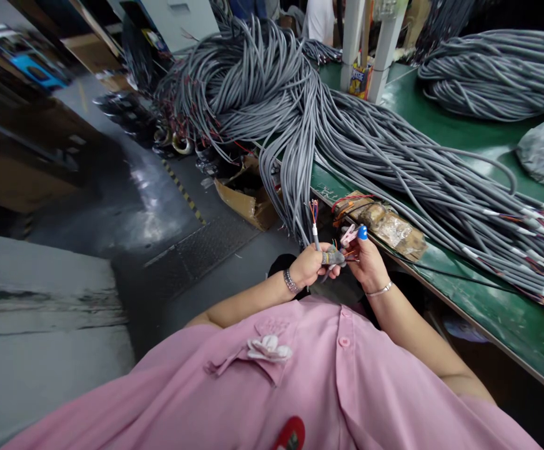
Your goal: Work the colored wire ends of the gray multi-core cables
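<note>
My left hand [310, 265] is closed round a grey cable [316, 239], whose stripped upper end shows several coloured wires [314, 212] standing up. Grey wrapping covers some of its fingers. Close beside it is my right hand [369, 261], with a blue cover [362, 232] on the thumb tip and its fingers bent inward. A small pink and white piece [348, 235] shows at those fingers; its kind is unclear. Thin coloured wires [352, 255] run between both hands. What exactly the right fingers grip is hidden.
A large heap of grey cables [253, 75] spreads over the green table [501, 325], some hanging off its edge. A taped brown block [384, 226] lies near that edge. Below stands an open cardboard box [241, 203]. Another cable coil [496, 75] lies at back right.
</note>
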